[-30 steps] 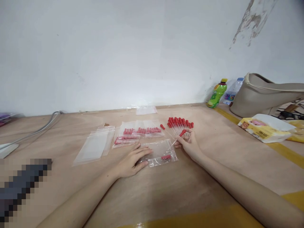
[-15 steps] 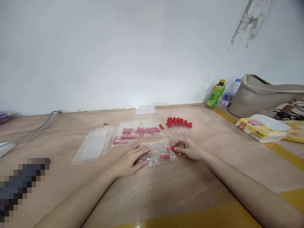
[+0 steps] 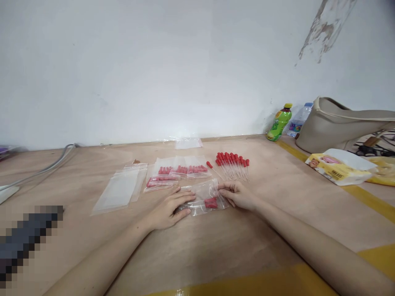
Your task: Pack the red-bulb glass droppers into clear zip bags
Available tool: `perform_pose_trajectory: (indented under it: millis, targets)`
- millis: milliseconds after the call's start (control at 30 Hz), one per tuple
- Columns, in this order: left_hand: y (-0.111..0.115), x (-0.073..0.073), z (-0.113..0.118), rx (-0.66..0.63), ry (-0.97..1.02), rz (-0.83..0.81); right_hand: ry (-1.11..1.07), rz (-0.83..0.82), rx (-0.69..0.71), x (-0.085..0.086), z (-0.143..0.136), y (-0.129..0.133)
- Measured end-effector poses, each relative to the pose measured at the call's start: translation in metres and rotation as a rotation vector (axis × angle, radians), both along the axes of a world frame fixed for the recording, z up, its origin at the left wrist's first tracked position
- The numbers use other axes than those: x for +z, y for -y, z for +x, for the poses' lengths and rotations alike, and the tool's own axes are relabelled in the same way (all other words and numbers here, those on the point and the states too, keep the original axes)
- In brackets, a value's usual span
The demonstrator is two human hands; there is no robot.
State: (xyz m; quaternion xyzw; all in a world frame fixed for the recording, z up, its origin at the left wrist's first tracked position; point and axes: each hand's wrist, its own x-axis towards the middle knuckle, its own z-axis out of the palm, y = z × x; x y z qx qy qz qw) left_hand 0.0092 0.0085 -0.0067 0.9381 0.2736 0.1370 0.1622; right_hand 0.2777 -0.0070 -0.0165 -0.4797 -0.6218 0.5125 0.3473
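A clear zip bag (image 3: pixel 202 191) lies in front of me with red-bulbed droppers (image 3: pixel 211 202) in it, their red ends near the bag's right side. Spread flat, my left hand (image 3: pixel 169 209) presses on the bag's left end. My right hand (image 3: pixel 237 195) pinches the bag's mouth on the right, where the plastic is lifted and creased. Behind it, a fan of loose droppers (image 3: pixel 233 160) rests with bulbs pointing away from me. One single dropper (image 3: pixel 210 165) lies apart to their left. Filled bags (image 3: pixel 182 169) overlap just beyond my left hand.
Flat unfilled bags (image 3: pixel 119 191) are stacked at left, and another bag (image 3: pixel 188 143) lies by the wall. A green bottle (image 3: pixel 279 123), a clear bottle (image 3: pixel 298 121), a beige bag (image 3: pixel 330 127) and a yellow tissue pack (image 3: pixel 336 166) stand right. A grey cable (image 3: pixel 58 160) runs left.
The dropper that my right hand held has gone into the bag, its bulb now beside the other one. My right hand has shifted slightly left onto the bag's mouth; my left hand stays put.
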Motion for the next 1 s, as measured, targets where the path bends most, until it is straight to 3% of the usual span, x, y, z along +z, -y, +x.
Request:
perform_pose_trajectory:
  millis: [100, 200, 300, 400, 467, 533, 600, 733, 833, 1000]
  targets:
    - [-0.002, -0.001, 0.0, -0.013, -0.01, -0.008, -0.156, -0.127, -0.023, 0.001, 0.005, -0.002]
    - [-0.002, -0.002, 0.0, -0.013, 0.001, -0.017, -0.25, -0.13, -0.121, -0.001, 0.007, -0.003]
    - [-0.002, -0.003, -0.001, -0.006, 0.01, -0.018, -0.156, 0.011, -0.351, -0.005, 0.009, -0.009]
    - [-0.002, -0.003, -0.001, -0.005, 0.005, -0.02, 0.149, 0.321, -0.489, -0.004, 0.012, -0.02]
    - [-0.002, -0.003, 0.0, -0.005, 0.002, -0.02, 0.418, 0.519, -0.495, 0.001, 0.013, -0.03]
    - [-0.002, -0.002, 0.0, 0.002, 0.0, -0.022, 0.63, 0.6, -0.451, 0.008, 0.01, -0.041]
    - [-0.001, -0.002, 0.0, 0.01, -0.004, -0.026, 0.767, 0.586, -0.393, 0.015, 0.002, -0.053]
    - [-0.001, -0.002, 0.0, 0.01, -0.011, -0.024, 1.034, 0.407, -0.344, 0.021, -0.021, -0.071]
    - [0.0, -0.003, 0.0, 0.014, -0.022, -0.013, 1.105, 0.331, -0.341, 0.021, -0.035, -0.076]
    - [0.0, -0.003, 0.0, 0.01, -0.007, -0.009, 1.006, 0.43, -0.401, 0.029, -0.027, -0.066]
